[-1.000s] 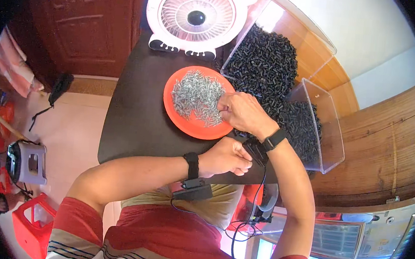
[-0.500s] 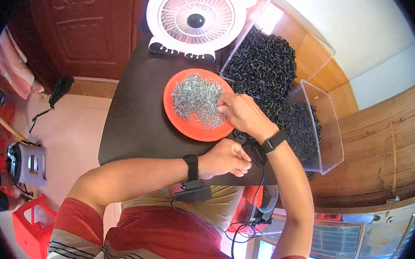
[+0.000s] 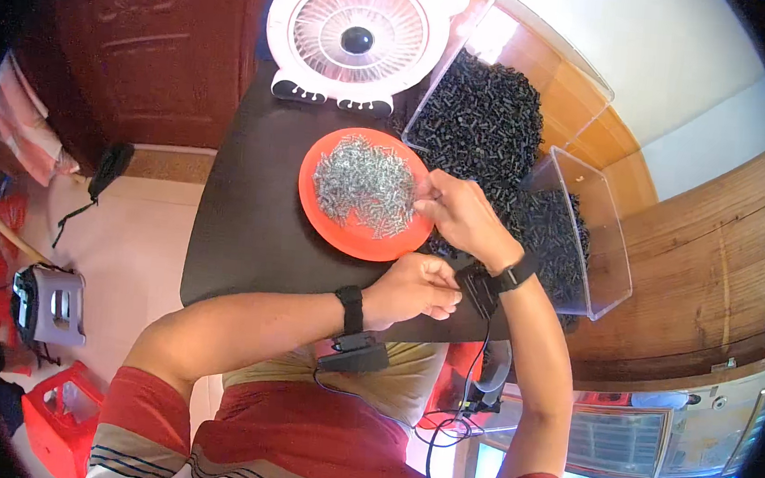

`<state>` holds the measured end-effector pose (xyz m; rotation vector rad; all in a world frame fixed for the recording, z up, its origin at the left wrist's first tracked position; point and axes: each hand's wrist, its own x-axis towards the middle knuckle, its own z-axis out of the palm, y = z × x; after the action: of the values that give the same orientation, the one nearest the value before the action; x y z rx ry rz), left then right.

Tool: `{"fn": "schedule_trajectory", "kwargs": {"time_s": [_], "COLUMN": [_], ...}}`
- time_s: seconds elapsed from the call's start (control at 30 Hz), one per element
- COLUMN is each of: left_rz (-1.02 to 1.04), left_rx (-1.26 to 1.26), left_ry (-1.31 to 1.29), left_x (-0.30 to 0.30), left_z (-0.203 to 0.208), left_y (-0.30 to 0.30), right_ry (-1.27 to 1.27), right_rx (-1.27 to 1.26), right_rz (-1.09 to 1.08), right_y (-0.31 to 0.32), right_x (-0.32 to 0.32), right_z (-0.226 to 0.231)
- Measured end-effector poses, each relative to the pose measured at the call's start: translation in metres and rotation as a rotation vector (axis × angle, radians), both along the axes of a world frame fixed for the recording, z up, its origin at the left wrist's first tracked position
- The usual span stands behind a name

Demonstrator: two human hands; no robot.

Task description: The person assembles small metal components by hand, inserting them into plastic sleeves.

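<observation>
Orange plate had a big pile of little silvery metal pieces in it, and a clear bin nearby held loads of short black bits. Right hand was at the plate's right rim, fingers narrowed; left hand sat nearer the body, fingertips bunched. Couldn't tell if either held anything. Dark table, white fan behind the plate.

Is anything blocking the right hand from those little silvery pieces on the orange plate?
Nothing visible: the right hand is at the right edge of the orange plate, its fingertips right beside the small silvery metal pieces.
</observation>
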<state>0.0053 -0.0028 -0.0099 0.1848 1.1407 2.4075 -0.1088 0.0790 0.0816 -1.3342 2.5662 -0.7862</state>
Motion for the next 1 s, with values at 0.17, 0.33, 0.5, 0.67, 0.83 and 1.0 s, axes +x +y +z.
{"fn": "schedule_trajectory", "kwargs": {"time_s": [0.17,0.33,0.5,0.67,0.83,1.0], "left_rz": [0.077,0.113,0.093,0.039,-0.051,-0.082], "left_rx": [0.015,0.078,0.118,0.118,0.091,0.127], "left_ry": [-0.036,-0.057,-0.088,-0.108,-0.115,-0.087], "left_x": [0.001,0.002,0.001,0.002,0.000,-0.001], "left_z": [0.006,0.008,0.014,0.018,0.016,0.011], "left_y": [-0.001,-0.002,-0.004,-0.004,-0.005,-0.005], "right_ry": [-0.119,-0.364,-0.419,-0.378,-0.251,-0.128], "right_rx": [-0.055,-0.332,-0.419,-0.421,-0.380,-0.406], "right_rz": [-0.154,-0.322,-0.372,-0.379,-0.369,-0.300], "right_y": [0.024,0.056,0.080,0.095,0.096,0.097], "right_x": [0.011,0.031,0.060,0.076,0.086,0.090], "right_z": [0.004,-0.004,-0.006,-0.012,-0.013,-0.016]}}
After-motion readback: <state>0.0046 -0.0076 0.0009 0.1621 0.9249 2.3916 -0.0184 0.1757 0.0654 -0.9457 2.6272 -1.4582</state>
